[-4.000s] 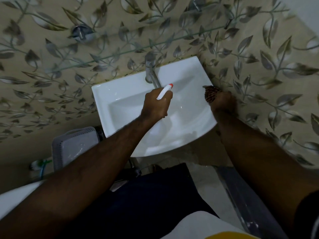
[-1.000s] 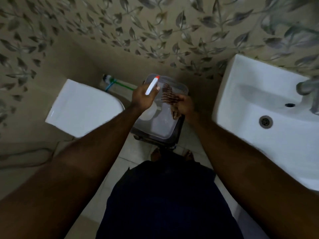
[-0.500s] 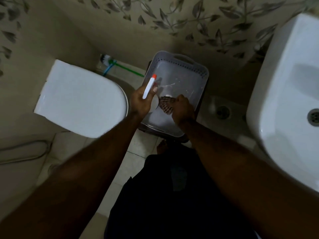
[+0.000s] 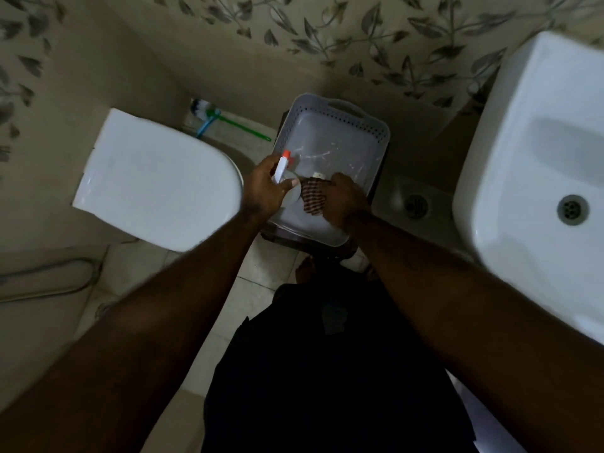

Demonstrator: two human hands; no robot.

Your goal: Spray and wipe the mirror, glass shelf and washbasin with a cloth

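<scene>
My left hand (image 4: 266, 189) grips a white spray bottle (image 4: 283, 168) with an orange-red nozzle, low over the near left part of a grey plastic basket (image 4: 340, 125). My right hand (image 4: 343, 199) holds a brown checked cloth (image 4: 312, 197) down inside the same basket, right beside the bottle. The white washbasin (image 4: 523, 158) fills the right edge of the view, its drain showing. The mirror and the glass shelf are out of view.
A white toilet with its lid shut (image 4: 153, 181) stands left of the basket. A green-handled toilet brush (image 4: 222, 120) lies by the wall behind it. A floor drain (image 4: 415, 202) sits between basket and basin. A hose (image 4: 49, 282) runs along the left floor.
I have turned from the washbasin down to the basket on the floor. Both hands have sunk lower into the basket, the cloth now lying against its bottom.
</scene>
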